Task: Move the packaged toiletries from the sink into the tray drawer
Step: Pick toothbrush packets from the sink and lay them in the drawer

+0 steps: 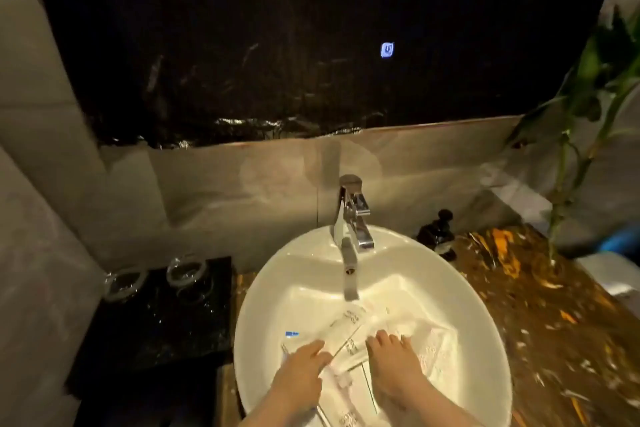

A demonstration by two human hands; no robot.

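A white oval sink (273, 291) fills the lower middle of the head view. Inside it lies a heap of white packaged toiletries (349, 326), flat sachets and slim packets, some with a blue mark. My left hand (301, 371) rests on the left side of the heap, fingers pressed down on the packets. My right hand (391, 367) lies on the right side of the heap, fingers spread over a textured white packet (436, 347). Whether either hand grips a packet is unclear. No tray drawer is in view.
A chrome tap (353, 215) stands at the sink's far rim. A black tray (166, 315) with two glasses (183, 272) sits left. A dark soap bottle (438, 230) and a green plant (581, 135) stand on the patterned brown counter (540, 315) right.
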